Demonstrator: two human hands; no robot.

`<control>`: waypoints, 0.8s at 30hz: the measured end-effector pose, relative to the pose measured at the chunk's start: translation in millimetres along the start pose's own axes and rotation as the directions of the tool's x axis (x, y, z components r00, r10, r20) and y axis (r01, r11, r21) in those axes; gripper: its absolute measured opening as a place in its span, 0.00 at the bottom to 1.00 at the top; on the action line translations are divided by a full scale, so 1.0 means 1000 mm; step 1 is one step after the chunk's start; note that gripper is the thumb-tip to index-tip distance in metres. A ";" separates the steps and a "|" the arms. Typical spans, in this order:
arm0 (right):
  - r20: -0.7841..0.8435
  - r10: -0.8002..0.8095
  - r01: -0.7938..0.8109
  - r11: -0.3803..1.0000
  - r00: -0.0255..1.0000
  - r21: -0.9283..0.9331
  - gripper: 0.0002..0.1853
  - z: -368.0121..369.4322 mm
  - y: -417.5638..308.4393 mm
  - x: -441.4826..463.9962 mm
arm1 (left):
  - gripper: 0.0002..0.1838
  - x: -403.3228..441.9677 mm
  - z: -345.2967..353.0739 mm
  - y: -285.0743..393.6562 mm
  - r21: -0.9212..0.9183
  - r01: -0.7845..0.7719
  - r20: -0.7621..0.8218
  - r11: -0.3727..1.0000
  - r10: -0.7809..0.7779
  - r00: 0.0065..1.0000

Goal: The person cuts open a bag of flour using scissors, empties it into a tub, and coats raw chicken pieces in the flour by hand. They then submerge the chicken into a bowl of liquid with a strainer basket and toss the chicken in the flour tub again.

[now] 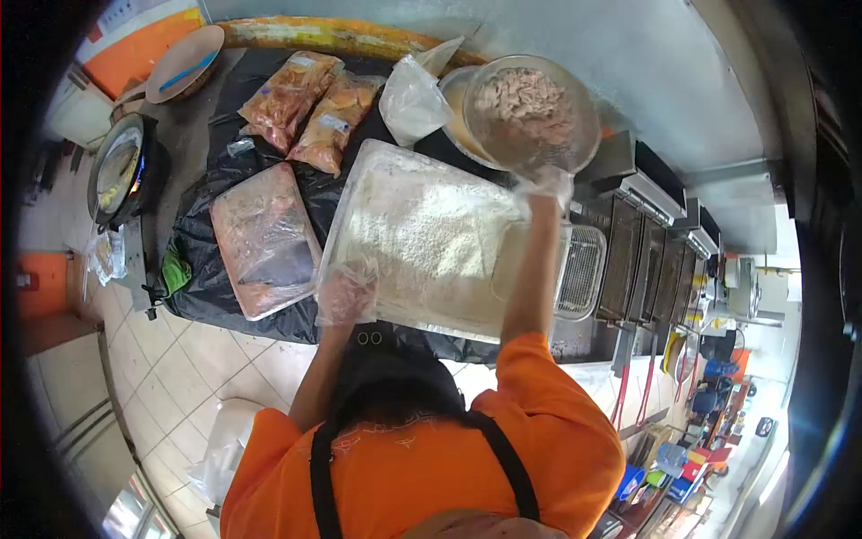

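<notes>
A large tray (422, 229) of white flour-like powder lies in front of me. My left hand (350, 292), in a loose clear plastic glove, is at the tray's near left edge; the glove blurs its fingers, so I cannot tell whether they grip the rim. My right hand (548, 187), gloved too and smeared by motion, is over the tray's far right corner, beside the near rim of a round metal bowl (584, 126). Pale raw meat pieces (530, 103) fill part of that bowl. What the right hand holds, if anything, is hidden.
Left of the tray lies a plastic-wrapped shallow tray (265, 238). Behind it are two bags of marinated meat (292, 99) (337, 117) and a white plastic bag (413, 103). A wire basket (582, 272) and fryers (642, 251) stand right; a pan (121, 171) sits far left.
</notes>
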State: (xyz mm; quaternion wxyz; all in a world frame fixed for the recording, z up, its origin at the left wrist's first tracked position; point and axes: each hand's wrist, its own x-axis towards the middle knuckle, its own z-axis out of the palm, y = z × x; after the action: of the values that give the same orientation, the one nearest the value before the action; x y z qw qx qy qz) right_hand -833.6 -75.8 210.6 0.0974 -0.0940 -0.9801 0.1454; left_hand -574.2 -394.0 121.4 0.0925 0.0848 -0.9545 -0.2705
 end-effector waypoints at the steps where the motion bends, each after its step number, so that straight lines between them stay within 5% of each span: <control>1: -0.210 0.040 0.044 0.924 0.977 0.379 0.15 0.018 0.053 0.003 | 0.19 -0.001 0.000 -0.001 0.033 -0.015 -0.008 0.999 0.015 1.000; 4: -0.489 -0.201 0.424 0.812 0.849 0.402 0.15 -0.112 -0.005 -0.021 | 0.20 -0.003 0.013 0.001 0.124 0.038 -0.023 0.992 -0.035 0.999; 6: -0.344 -0.474 0.546 0.825 0.810 0.148 0.16 -0.159 -0.040 -0.032 | 0.15 -0.005 0.013 0.000 0.194 0.067 0.032 0.979 -0.075 0.997; 7: -0.114 -0.547 0.520 0.830 0.829 -0.203 0.16 -0.164 -0.052 -0.040 | 0.15 -0.003 0.010 0.002 0.198 0.050 0.054 0.979 -0.062 0.997; 9: 0.034 -0.709 0.648 0.623 0.705 -0.438 0.17 -0.144 -0.059 -0.040 | 0.15 0.004 0.007 0.004 0.279 0.055 0.237 0.959 -0.125 0.964; 10: -0.082 -0.847 0.772 0.515 0.525 -0.371 0.17 -0.129 -0.062 -0.043 | 0.15 -0.003 0.018 -0.006 0.279 0.043 0.245 0.959 -0.115 0.963; 12: 0.161 -0.811 0.768 0.439 0.562 -0.466 0.14 -0.126 -0.090 -0.069 | 0.15 -0.014 0.056 -0.038 0.041 -0.017 -0.038 0.999 0.018 0.999; 15: 0.283 -0.803 0.835 0.420 0.524 -0.354 0.14 -0.131 -0.123 -0.107 | 0.13 -0.014 0.060 -0.044 0.116 -0.137 -0.117 0.984 0.151 0.982; 19: 0.534 -0.636 0.810 0.556 0.557 -0.183 0.14 -0.156 -0.165 -0.137 | 0.12 -0.008 0.024 -0.013 0.186 -0.092 0.008 0.978 0.092 0.996; 22: 0.590 -0.604 0.808 0.569 0.536 -0.151 0.14 -0.155 -0.171 -0.140 | 0.11 -0.004 0.032 -0.019 0.223 -0.052 -0.127 0.973 0.082 0.988; 24: 0.601 -0.603 0.815 0.561 0.525 -0.148 0.14 -0.153 -0.172 -0.142 | 0.12 0.000 0.030 -0.019 0.172 -0.249 -0.341 0.953 0.295 0.893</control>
State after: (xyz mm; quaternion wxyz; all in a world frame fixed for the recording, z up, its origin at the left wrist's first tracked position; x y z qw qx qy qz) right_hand -690.4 -226.3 383.0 -0.1217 0.3463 -0.9247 -0.1008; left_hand -579.2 -395.1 85.7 0.2987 0.0042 -0.9382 -0.1750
